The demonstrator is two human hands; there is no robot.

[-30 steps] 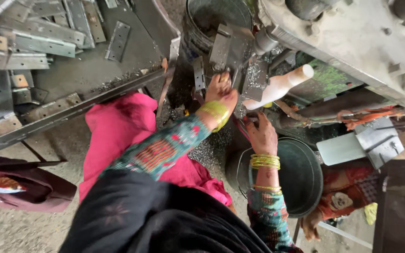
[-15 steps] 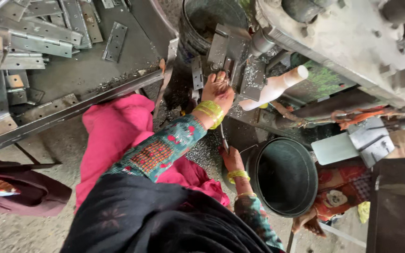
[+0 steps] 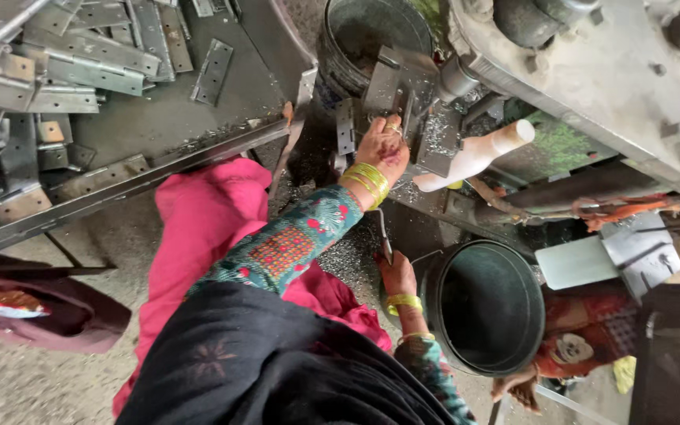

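Observation:
My left hand (image 3: 383, 149), with yellow bangles at the wrist, reaches forward and rests on a grey metal plate (image 3: 383, 86) set in the press machine (image 3: 591, 71); its fingers press on the plate. My right hand (image 3: 396, 273) is lower, close to my body and beside the black bucket (image 3: 485, 307). It is closed around a thin metal rod (image 3: 385, 232) that points up towards my left wrist. Metal shavings (image 3: 351, 256) cover the surface under both hands.
A steel tray table (image 3: 159, 118) at the left holds several hinge plates (image 3: 64, 75). A second dark bucket (image 3: 371, 39) stands at the top. A white handle (image 3: 477, 153) juts from the machine. A maroon bag (image 3: 41, 311) lies lower left. Another person's hand (image 3: 517, 386) shows at the bottom right.
My right hand has dropped from near the machine down to beside the black bucket and now grips the thin rod. My left hand has stayed on the plate.

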